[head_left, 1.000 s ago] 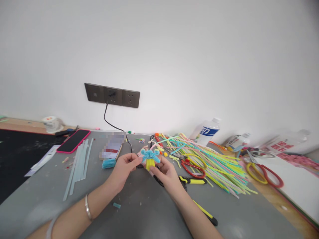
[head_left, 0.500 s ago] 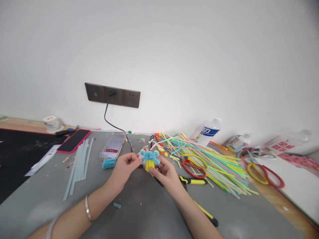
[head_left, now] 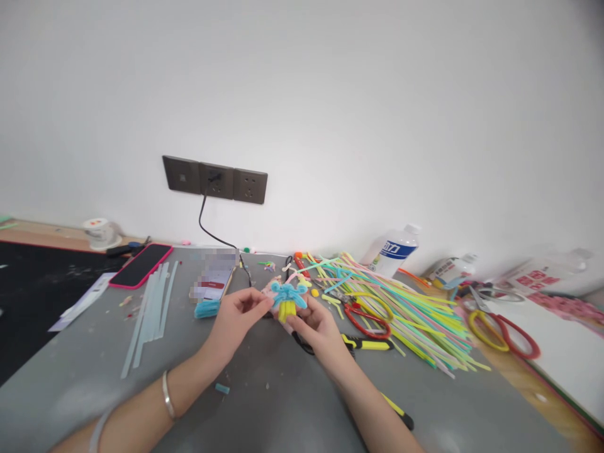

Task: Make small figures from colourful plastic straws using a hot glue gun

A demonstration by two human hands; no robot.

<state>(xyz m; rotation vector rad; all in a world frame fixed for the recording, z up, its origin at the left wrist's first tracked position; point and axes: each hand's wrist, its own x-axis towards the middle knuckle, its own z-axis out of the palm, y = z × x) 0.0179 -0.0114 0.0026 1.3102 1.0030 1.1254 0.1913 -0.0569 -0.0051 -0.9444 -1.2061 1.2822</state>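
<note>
A small pipe-cleaner figure [head_left: 288,300], blue loops on top and a yellow bundle below, is held above the grey table [head_left: 264,402] between both hands. My left hand [head_left: 236,321] pinches its left side with thumb and fingers closed. My right hand [head_left: 317,328] grips the yellow lower part from the right, fingers curled around it. A silver bangle sits on my left wrist.
A heap of coloured pipe cleaners [head_left: 401,302] lies to the right with red-handled scissors [head_left: 365,316] and a yellow-black tool [head_left: 365,343]. Two phones [head_left: 139,265] [head_left: 212,280], clear sticks [head_left: 151,311], a blue tuft [head_left: 206,309], a bottle [head_left: 394,250] and a wall socket [head_left: 214,179] are behind.
The figure and both hands have shifted slightly to the right; the grip is the same.
</note>
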